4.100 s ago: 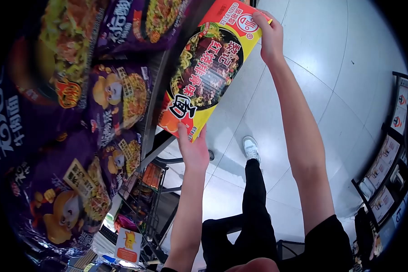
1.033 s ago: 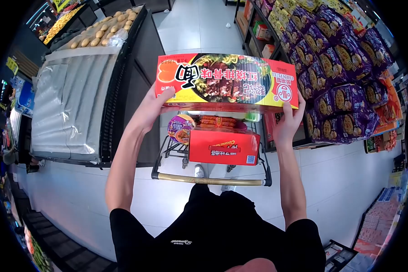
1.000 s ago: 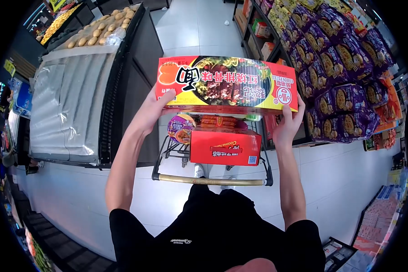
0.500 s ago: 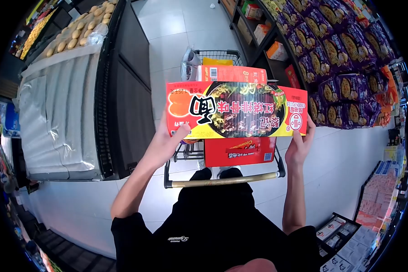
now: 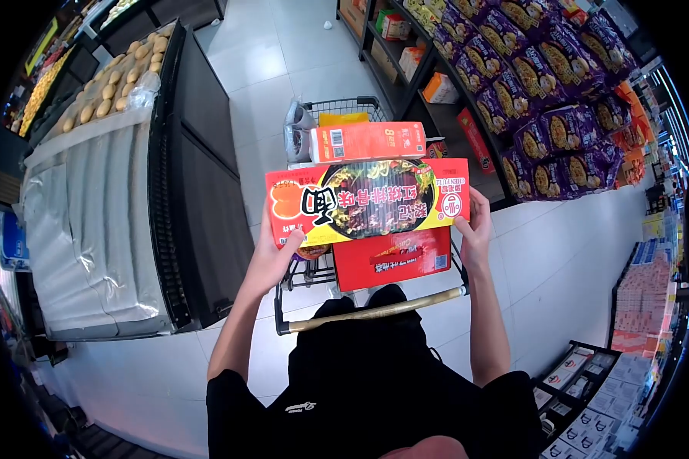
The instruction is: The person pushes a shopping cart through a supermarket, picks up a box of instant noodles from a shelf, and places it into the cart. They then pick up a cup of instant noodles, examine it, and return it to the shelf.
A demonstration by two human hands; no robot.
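A long red and yellow noodle box, with a picture of a bowl on its face, is held level between both hands above a shopping cart. My left hand grips its left end, thumb on the printed face. At the right end, my right hand is closed round the edge, thumb in front. The fingers behind the box are partly hidden. Beneath it in the cart lies a red carton, partly covered. Just beyond sits an orange-red box marked with an 8.
The cart's handle is close to my body. A dark display stand of potatoes is on the left, partly under a plastic sheet. Shelves with purple noodle packs line the right. Tiled floor runs ahead.
The noodle box looks smaller and farther from me, lowered toward the cart, with both hands still on it. The view has turned slightly, shifting the cart and shelves left.
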